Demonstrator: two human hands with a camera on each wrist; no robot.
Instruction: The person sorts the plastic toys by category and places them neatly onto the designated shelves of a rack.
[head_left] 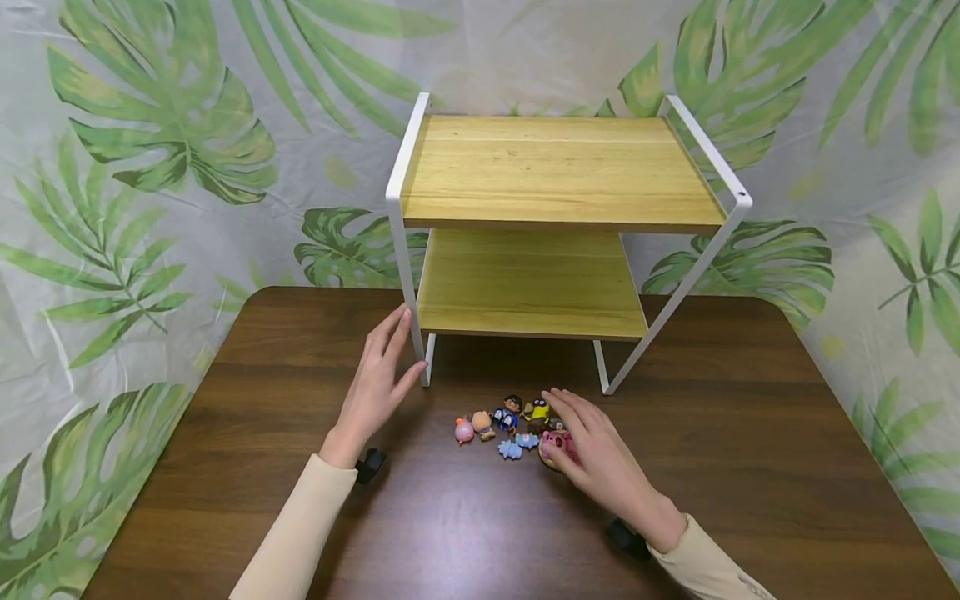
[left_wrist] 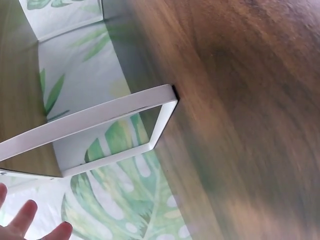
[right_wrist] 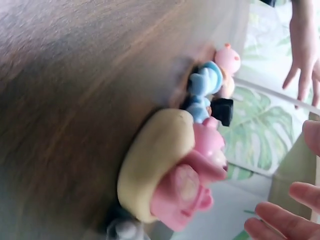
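Hovering over the pink bear figurine, beside the small figurines at the head view's lower centre, my right grip is wide, holding nothing; my left grip, likewise wide, is left of centre, near the two-tier shelf.

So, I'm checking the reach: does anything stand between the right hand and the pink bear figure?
Nothing visible does. In the right wrist view, open space lies between the right hand and the pink bear figure. Its beige base is on the table side, and the blue figures are beside it.
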